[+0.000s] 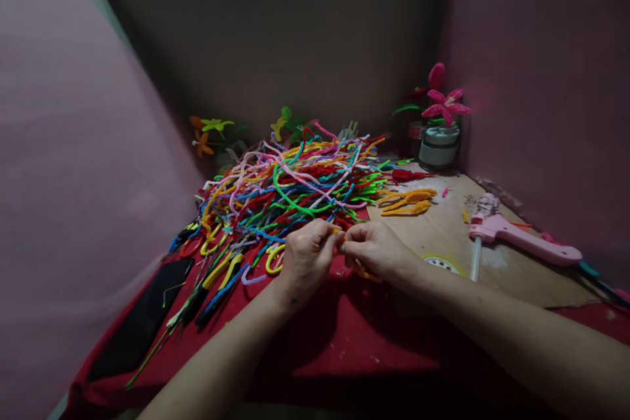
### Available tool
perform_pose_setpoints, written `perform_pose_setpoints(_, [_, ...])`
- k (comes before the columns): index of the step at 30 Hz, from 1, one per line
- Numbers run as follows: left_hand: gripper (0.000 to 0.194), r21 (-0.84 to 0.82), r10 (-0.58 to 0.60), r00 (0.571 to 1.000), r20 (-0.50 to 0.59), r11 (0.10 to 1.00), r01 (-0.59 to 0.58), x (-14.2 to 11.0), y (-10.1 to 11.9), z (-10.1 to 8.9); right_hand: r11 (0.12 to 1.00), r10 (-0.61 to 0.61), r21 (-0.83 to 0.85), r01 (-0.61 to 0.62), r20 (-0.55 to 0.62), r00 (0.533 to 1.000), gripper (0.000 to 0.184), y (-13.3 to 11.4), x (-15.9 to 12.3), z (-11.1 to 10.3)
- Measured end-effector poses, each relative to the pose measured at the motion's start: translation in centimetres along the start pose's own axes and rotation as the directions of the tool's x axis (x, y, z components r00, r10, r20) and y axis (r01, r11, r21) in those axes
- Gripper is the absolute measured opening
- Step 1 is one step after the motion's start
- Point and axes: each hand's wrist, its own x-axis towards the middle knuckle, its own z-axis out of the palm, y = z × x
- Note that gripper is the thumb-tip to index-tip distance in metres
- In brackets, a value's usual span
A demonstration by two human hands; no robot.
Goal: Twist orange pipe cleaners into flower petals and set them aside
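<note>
Both hands meet over the red cloth at the near side of the pile. My left hand (309,254) is closed, pinching a small orange pipe cleaner (366,273) between thumb and finger. The fingers of my right hand (381,254) are closed on the same orange piece, and part of it shows below them. Most of its shape is hidden by the fingers. Right behind the hands lies a large tangled pile of coloured pipe cleaners (300,177). Several orange bent petals (408,202) rest on the board to the right of the pile.
On the brown board (512,275) lie a pink glue gun (526,239) and a white-and-yellow round disc (441,264). Yellow-black pliers (221,273), scissors (274,260) and a black phone-like slab (147,315) are at left. A pink flower (445,105) stands in a pot (439,147) at back right.
</note>
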Motion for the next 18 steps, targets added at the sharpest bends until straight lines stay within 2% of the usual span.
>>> perform_pose_setpoints(2, [0.014, -0.010, -0.012, 0.999, 0.040, 1.000, 0.013, 0.7, 0.5, -0.3, 0.999, -0.044, 0.000, 0.044, -0.024, 0.999, 0.018, -0.5, 0.3, -0.1])
perform_pose_setpoints(5, [0.017, -0.136, -0.143, 0.978, 0.149, 0.977, 0.164, 2.1, 1.5, -0.8, 0.995, -0.104, 0.003, 0.104, -0.051, 0.993, 0.019, -1.7, 0.6, -0.4])
perform_pose_setpoints(9, [0.011, -0.112, -0.068, 0.996, 0.055, 0.991, 0.073, 3.3, 2.0, -0.9, 0.993, -0.101, 0.057, 0.106, -0.085, 0.991, 0.020, -2.5, 0.9, -0.6])
perform_pose_setpoints(11, [0.007, -0.206, -0.137, 0.988, 0.075, 0.967, 0.150, 3.6, 1.4, -0.9, 0.992, -0.089, 0.078, 0.096, -0.089, 0.992, 0.021, -2.3, 0.9, -0.7])
perform_pose_setpoints(12, [0.008, -0.305, -0.204, 0.972, 0.120, 0.924, 0.232, 3.7, 1.0, -0.9, 0.992, -0.080, 0.089, 0.088, -0.091, 0.993, 0.020, -2.1, 0.9, -0.7])
perform_pose_setpoints(14, [0.015, -0.502, -0.311, 0.925, 0.220, 0.777, 0.380, 3.7, 0.1, -0.9, 0.992, -0.059, 0.104, 0.070, -0.107, 0.993, 0.019, -1.6, 0.7, -0.8])
perform_pose_setpoints(16, [0.022, -0.607, -0.350, 0.895, 0.276, 0.659, 0.444, 3.7, -0.6, -1.0, 0.993, -0.033, 0.106, 0.046, -0.125, 0.992, 0.019, -1.2, 0.5, -0.7])
perform_pose_setpoints(18, [0.023, -0.609, -0.347, 0.884, 0.313, 0.641, 0.467, 3.6, -0.9, -1.1, 0.994, -0.010, 0.104, 0.023, -0.122, 0.993, 0.020, -1.0, 0.5, -0.7])
